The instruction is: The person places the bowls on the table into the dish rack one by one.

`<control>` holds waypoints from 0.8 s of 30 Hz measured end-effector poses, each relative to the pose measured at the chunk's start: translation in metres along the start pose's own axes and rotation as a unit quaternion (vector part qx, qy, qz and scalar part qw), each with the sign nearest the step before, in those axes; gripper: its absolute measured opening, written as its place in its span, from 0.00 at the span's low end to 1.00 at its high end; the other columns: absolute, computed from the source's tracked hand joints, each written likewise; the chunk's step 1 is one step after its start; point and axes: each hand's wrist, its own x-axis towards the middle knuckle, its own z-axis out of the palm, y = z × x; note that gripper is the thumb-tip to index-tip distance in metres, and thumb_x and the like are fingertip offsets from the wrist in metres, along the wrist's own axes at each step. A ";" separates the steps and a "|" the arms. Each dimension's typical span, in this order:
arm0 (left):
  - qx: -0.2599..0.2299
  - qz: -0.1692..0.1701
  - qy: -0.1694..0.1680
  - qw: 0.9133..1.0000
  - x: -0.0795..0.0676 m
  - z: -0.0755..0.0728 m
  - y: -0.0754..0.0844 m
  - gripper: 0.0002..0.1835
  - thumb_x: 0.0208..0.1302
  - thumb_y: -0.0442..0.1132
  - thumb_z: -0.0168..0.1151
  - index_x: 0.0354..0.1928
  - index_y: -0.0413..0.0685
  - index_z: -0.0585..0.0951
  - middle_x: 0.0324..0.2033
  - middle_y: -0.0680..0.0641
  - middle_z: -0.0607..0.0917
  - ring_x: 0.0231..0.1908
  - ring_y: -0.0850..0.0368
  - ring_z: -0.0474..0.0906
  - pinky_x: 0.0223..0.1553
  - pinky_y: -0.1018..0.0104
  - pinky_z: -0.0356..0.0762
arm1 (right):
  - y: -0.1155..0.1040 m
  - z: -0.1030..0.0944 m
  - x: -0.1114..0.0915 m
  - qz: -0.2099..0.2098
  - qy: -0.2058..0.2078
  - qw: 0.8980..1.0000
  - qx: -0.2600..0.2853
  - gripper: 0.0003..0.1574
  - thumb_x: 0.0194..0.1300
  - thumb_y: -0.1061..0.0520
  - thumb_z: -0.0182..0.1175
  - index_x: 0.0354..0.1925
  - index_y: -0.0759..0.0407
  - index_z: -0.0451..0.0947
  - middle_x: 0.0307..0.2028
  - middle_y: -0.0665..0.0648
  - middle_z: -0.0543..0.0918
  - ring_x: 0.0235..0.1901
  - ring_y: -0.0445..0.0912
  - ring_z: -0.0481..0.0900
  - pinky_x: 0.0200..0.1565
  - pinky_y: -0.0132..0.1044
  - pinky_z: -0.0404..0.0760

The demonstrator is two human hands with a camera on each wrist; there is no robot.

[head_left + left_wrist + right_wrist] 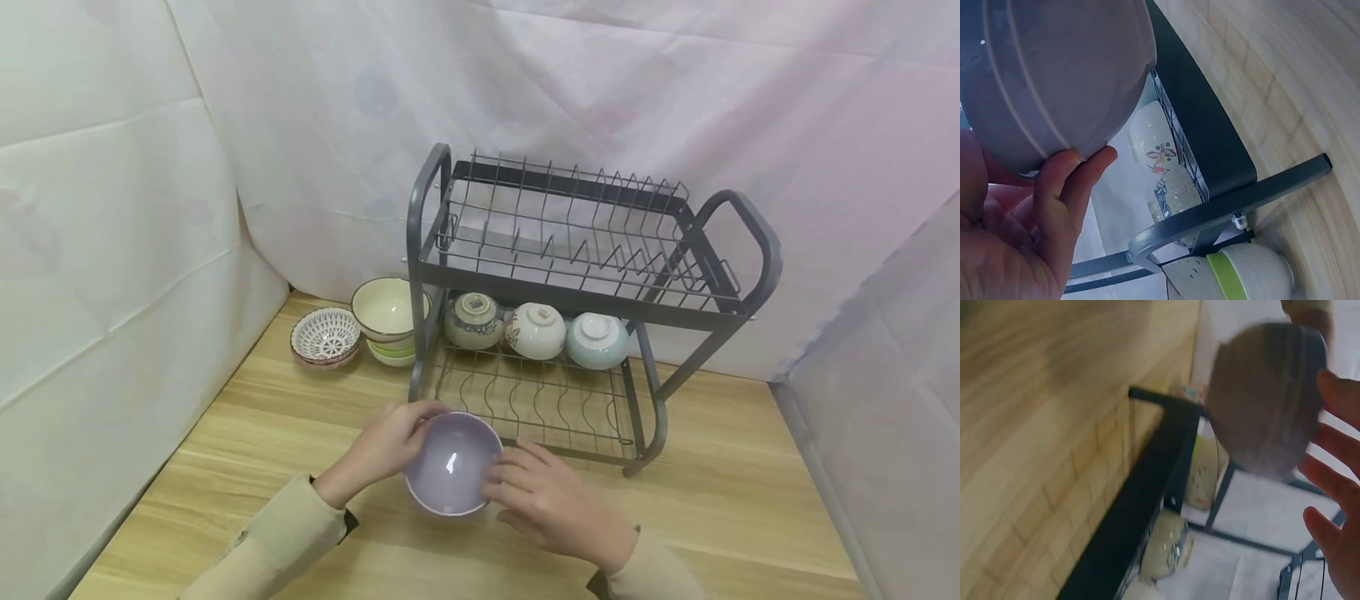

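lilac glaze, prob. ceramic, on the bowl (452, 463), so i'd guess it's stiff, med. weight, a bit slick and likely to chip or crack w/ a hard knock. it's up off the table (255, 425), just in front of the rack (585, 295), betw. the two hands. l. hand (386, 446) pinches it at the l. edge, fingers curled against the wall nr. the rim; r. hand (543, 500) is at the opp. edge, fingers spread & fairly straight, tips at or v. nr. the rim, tho blur means can't tell how firmly they touch, if at all. best hold imo: both sides of the rim, thumb & fingers either side of the wall, or a palm under the base, since smooth curved sides could slip. mouth faces up, approx. toward the head cam, base down; it's round, so no long axis across the rim, only the centre line from base to mouth, roughly upright, exact tilt hard to tell.
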 end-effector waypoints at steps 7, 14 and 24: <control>-0.014 -0.005 -0.012 1.000 0.003 0.003 0.003 0.12 0.56 0.30 0.57 0.41 0.48 0.82 0.35 0.47 0.85 0.33 0.55 0.82 0.30 0.68 0.80 | -0.010 0.014 0.006 -0.027 -0.015 0.999 -0.015 0.14 0.48 0.53 0.66 0.38 0.46 0.79 0.37 0.41 0.83 0.46 0.40 0.76 0.60 0.46 0.66; -0.029 -0.007 -0.028 0.999 0.003 0.005 0.004 0.12 0.56 0.30 0.57 0.41 0.46 0.82 0.36 0.46 0.85 0.32 0.55 0.82 0.30 0.70 0.80 | -0.012 0.018 0.006 -0.036 -0.005 0.998 -0.059 0.11 0.49 0.56 0.59 0.33 0.43 0.78 0.32 0.40 0.83 0.39 0.39 0.77 0.58 0.46 0.68; -0.064 -0.014 -0.032 0.997 0.005 0.002 0.004 0.12 0.57 0.29 0.55 0.43 0.45 0.81 0.37 0.44 0.85 0.32 0.53 0.83 0.28 0.70 0.81 | -0.011 0.015 0.009 -0.044 0.022 0.995 -0.083 0.09 0.53 0.55 0.52 0.31 0.43 0.77 0.27 0.39 0.81 0.31 0.40 0.76 0.52 0.42 0.74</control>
